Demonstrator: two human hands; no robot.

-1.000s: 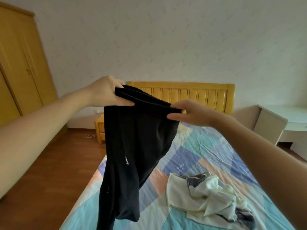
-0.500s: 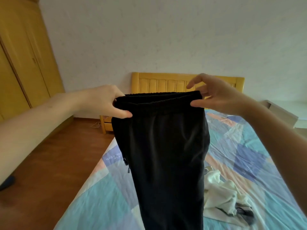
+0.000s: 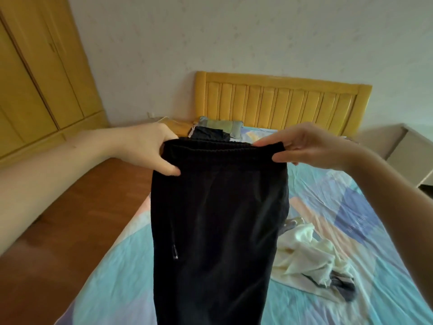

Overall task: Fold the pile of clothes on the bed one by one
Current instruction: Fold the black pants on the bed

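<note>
Head view: the left hand (image 3: 150, 146) and right hand (image 3: 311, 148) each pinch an end of the waistband of black trousers (image 3: 218, 219), which hang above the bed (image 3: 351, 289). On the bed, right of the trousers, lies a crumpled cream garment (image 3: 307, 256).

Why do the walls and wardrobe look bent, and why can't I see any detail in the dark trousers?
Head view: the wide-angle lens bows the wardrobe and the headboard; soft, dim daylight leaves the black trousers nearly featureless, and the forearms at the edges look stretched and slightly soft.
</note>
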